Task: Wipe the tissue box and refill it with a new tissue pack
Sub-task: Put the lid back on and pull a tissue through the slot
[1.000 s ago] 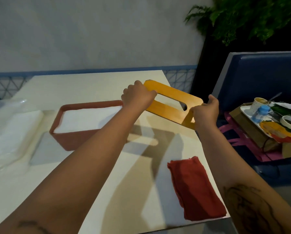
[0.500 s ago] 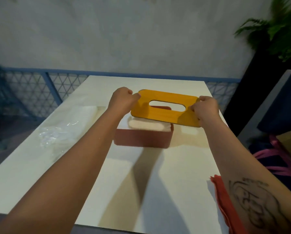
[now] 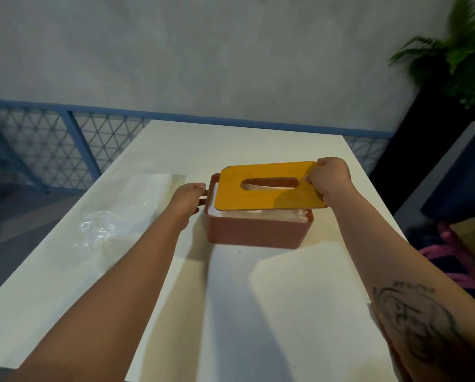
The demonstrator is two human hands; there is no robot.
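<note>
Head view: one tissue box (image 3: 258, 233), one yellow lid (image 3: 258, 200) over it, pinched by right hand (image 3: 331, 179); left hand (image 3: 188, 195) grips box end; one plastic wrapper (image 3: 106, 230).

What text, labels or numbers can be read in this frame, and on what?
None is readable.
Small marks atop the tattoo on the right forearm: too blurred to read.
No print shows on the yellow lid, red tissue box or plastic wrapper.

Pretty dim on my end. Soft arm shadows and a brighter patch on the tabletop (image 3: 258, 144), camera-side of the tissue box (image 3: 258, 232); plant (image 3: 457, 59) right of it is blurred.
</note>
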